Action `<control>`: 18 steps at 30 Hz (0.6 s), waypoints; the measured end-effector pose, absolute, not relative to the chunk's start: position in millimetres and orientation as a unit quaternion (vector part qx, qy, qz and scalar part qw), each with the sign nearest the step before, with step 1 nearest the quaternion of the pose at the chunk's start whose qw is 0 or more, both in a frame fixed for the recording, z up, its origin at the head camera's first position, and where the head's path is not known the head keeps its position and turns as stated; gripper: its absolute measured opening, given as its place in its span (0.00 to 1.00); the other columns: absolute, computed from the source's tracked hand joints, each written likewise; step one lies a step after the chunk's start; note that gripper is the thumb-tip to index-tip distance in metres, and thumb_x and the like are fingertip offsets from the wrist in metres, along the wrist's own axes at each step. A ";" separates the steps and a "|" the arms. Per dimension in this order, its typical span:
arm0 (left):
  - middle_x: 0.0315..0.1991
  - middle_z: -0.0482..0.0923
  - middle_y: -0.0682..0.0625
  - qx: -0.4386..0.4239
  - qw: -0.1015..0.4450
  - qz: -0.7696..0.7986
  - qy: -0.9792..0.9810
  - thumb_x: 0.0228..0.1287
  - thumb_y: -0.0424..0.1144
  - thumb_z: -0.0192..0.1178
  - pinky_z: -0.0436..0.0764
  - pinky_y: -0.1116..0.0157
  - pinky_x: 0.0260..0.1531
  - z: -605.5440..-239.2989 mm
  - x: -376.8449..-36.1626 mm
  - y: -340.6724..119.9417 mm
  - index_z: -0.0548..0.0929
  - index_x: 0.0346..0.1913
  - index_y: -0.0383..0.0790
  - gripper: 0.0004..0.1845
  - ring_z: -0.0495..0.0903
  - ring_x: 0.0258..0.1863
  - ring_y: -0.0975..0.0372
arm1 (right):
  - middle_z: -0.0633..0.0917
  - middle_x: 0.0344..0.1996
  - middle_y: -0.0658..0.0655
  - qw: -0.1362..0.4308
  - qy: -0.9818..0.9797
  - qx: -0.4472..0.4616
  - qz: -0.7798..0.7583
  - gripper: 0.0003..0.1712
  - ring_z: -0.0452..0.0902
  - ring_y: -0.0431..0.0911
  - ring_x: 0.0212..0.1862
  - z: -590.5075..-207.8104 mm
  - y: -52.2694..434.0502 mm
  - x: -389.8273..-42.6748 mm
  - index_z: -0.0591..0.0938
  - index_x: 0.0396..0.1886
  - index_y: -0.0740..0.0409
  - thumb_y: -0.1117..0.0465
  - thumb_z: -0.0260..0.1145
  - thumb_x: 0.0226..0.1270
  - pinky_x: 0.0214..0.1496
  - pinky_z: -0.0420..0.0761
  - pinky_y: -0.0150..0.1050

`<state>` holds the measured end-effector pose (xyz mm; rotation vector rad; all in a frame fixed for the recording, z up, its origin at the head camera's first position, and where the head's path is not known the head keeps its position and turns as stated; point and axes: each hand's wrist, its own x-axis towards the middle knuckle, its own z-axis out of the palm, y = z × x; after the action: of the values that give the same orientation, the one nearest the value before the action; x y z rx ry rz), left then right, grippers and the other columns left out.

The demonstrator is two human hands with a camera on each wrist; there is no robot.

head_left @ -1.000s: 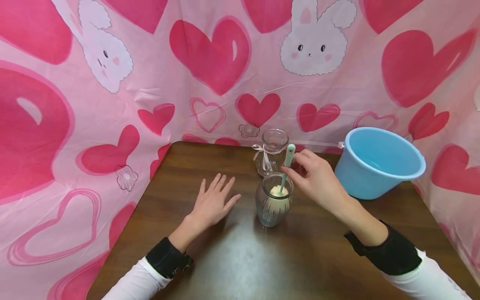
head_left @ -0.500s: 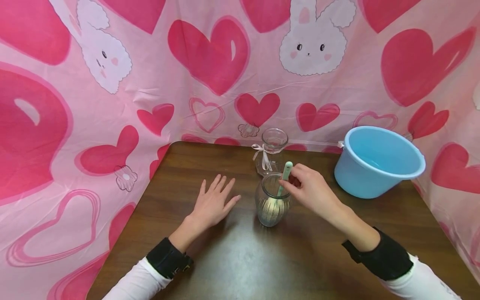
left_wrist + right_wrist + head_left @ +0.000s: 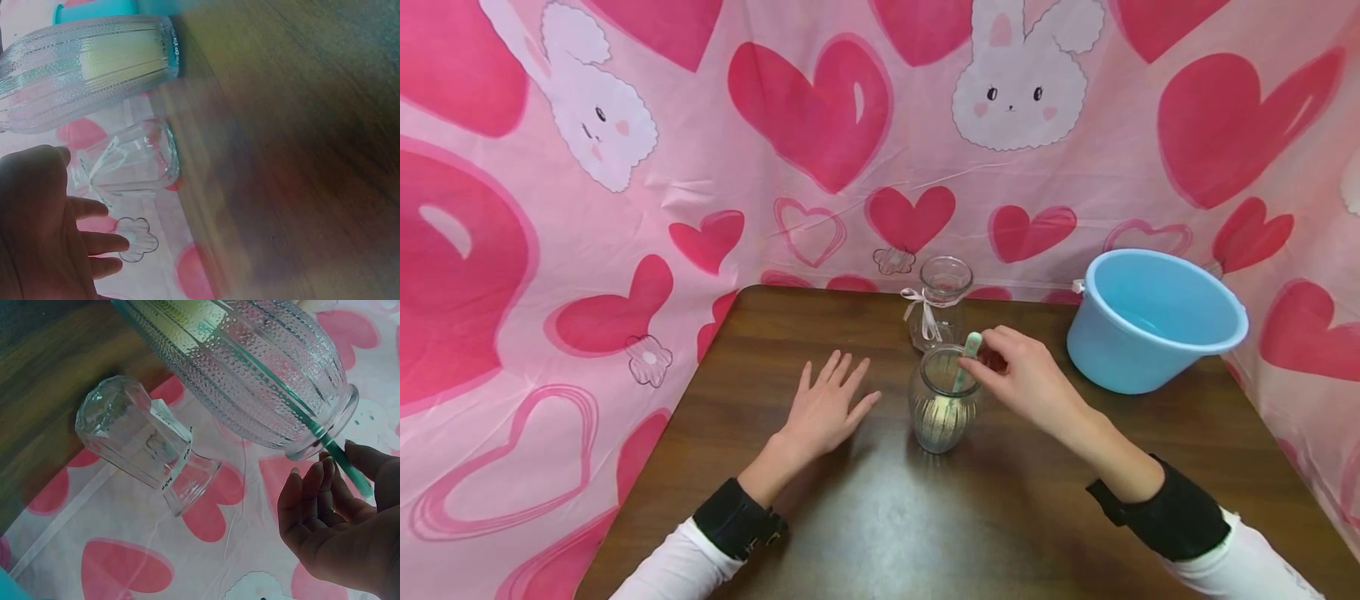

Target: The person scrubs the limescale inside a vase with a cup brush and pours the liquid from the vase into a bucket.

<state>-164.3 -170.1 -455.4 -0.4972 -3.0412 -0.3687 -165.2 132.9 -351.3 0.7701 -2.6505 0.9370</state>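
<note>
Right hand (image 3: 1026,379), fingers pinching the mint brush handle (image 3: 972,346), has pushed it deeper into the ribbed glass vase (image 3: 942,408); left hand (image 3: 827,408) stays flat, fingers spread, on the desk (image 3: 880,517).

Right hand (image 3: 1026,379) pinching the top of a green brush handle (image 3: 967,357) sunk into a ribbed glass jar (image 3: 942,402) on a dark wooden table (image 3: 880,508). Left hand (image 3: 823,410) flat on the wood, fingers spread, near the jar's left. Behind, a smaller ribboned glass jar (image 3: 940,302). To the right, a blue bucket (image 3: 1153,318). All around, a pink cloth (image 3: 700,167) with hearts and bunnies.
</note>
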 end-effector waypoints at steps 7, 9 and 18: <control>0.80 0.60 0.38 -0.159 0.009 -0.118 -0.980 0.79 0.66 0.44 0.48 0.34 0.75 -455.5 -164.4 -170.9 0.63 0.81 0.48 0.38 0.51 0.82 0.48 | 0.81 0.33 0.49 0.113 -0.896 0.262 0.340 0.09 0.75 0.43 0.35 -351.1 142.3 -162.4 0.85 0.42 0.54 0.62 0.77 0.65 0.37 0.80 0.34; 0.80 0.60 0.39 -0.158 0.007 -0.120 -0.980 0.79 0.66 0.44 0.47 0.34 0.76 -456.1 -164.1 -171.5 0.63 0.81 0.48 0.38 0.50 0.82 0.48 | 0.83 0.36 0.49 0.125 -0.891 0.263 0.347 0.11 0.76 0.42 0.37 -353.6 148.0 -161.4 0.85 0.46 0.55 0.62 0.76 0.67 0.39 0.81 0.35; 0.81 0.57 0.39 -0.155 0.021 -0.124 -0.980 0.79 0.67 0.43 0.45 0.34 0.76 -455.1 -164.5 -169.6 0.61 0.82 0.49 0.39 0.48 0.83 0.49 | 0.84 0.54 0.65 0.257 -0.896 0.250 0.261 0.22 0.76 0.60 0.60 -381.2 179.2 -164.8 0.81 0.59 0.65 0.63 0.71 0.68 0.62 0.75 0.61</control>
<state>-164.5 -169.6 -455.1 -0.4807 -3.0370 -0.3850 -164.8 179.2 -381.2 0.6785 -2.4315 0.7082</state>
